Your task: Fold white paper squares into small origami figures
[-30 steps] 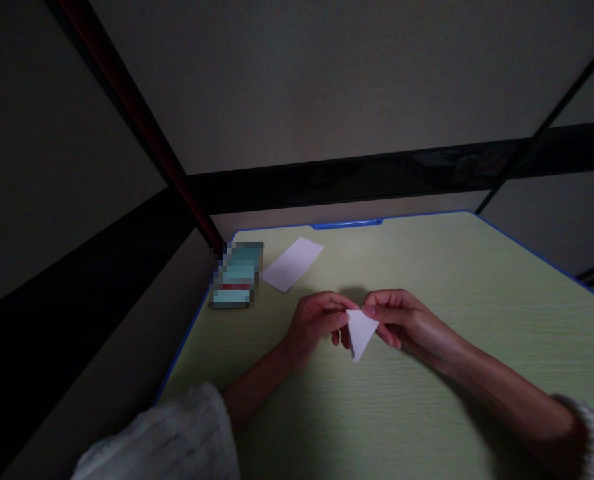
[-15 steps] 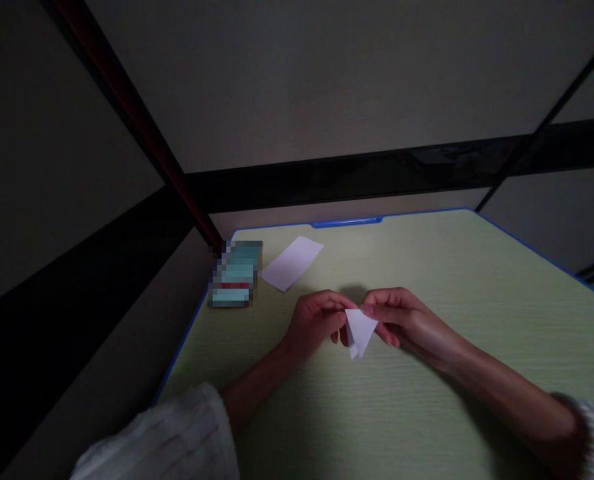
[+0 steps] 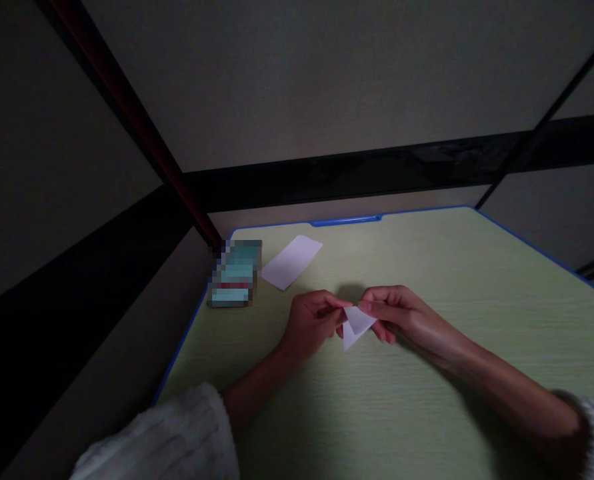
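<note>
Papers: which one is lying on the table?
The far paper, lying flat on the table. The near paper is folded, held by the left hand and right hand.

The folded paper (image 3: 361,320) is plain white with a faint lilac cast; the flat paper sheet (image 3: 293,262) is pale lilac. The tabletop (image 3: 451,267) is light yellow-green with a streaked wood-grain pattern. Its edge trim (image 3: 427,211) is blue. The pixelated rectangular device (image 3: 237,270) is teal with a dark red stripe. The left sleeve (image 3: 167,433) is greyish white.
</note>
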### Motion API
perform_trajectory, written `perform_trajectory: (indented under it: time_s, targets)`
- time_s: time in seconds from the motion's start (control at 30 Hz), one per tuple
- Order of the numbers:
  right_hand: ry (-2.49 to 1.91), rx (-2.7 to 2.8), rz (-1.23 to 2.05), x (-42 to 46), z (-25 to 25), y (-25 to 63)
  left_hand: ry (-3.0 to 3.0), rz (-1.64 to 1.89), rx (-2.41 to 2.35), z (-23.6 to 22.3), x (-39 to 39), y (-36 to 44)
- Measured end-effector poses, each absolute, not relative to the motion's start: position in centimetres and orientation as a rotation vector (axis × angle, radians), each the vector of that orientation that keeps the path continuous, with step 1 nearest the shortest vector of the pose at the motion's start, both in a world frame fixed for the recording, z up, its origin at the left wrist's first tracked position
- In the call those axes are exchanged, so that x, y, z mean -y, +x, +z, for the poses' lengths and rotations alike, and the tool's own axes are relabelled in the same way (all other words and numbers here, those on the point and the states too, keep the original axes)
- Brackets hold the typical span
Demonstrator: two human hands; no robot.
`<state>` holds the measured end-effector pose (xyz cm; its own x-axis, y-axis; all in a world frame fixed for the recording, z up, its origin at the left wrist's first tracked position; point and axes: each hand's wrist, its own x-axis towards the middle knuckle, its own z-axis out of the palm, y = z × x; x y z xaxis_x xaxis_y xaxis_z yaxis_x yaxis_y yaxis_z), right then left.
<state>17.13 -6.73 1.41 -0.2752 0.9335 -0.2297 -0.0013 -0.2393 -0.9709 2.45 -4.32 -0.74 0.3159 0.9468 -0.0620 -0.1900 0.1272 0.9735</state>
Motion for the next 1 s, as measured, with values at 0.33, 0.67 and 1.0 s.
perform_trajectory:
  time_s: [0.33, 0.67, 1.0]
  targets:
    - [-1.076, 0.914, 1.669, 6.26, 1.56, 17.38, 1.226, 1.018, -0.901, -0.90, 4.17, 1.96]
    - [-1.186, 0.873, 1.712, 6.41, 1.43, 17.61, 1.180, 1.035, -0.936, -1.02, 3.96, 1.99]
    - [-1.214, 1.040, 1.615, 6.31, 1.48, 17.78, 0.902, 0.969, -0.764, -1.43, 3.86, 1.92]
